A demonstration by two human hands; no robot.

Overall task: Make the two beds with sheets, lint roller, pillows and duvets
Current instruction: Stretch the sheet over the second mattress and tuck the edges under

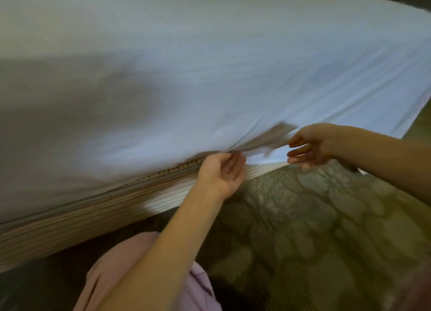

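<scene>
Pinching the hem of the bed sheet [233, 65], spread over the striped mattress [93, 208] toward twelve o'clock, between clamped left hand [221, 170] fingers for tucking, and holding right hand [310, 147] fingers apart at two o'clock beside the loose flap [275, 138].

This looks like a bedroom, perhaps a hotel room, though the blurred view leaves that second guess uncertain. A wide bed [28, 247] fills the far and left part of the scene. Its top is covered by a plain white sheet [233, 65], which hangs over the near edge. Below the sheet's hem the bed's striped side [93, 212] shows in beige and white bands, with a corded seam [163, 173] running along its upper edge. The floor at the near right is carpet [314, 229], muted green-brown with large pale rounded shapes.
</scene>
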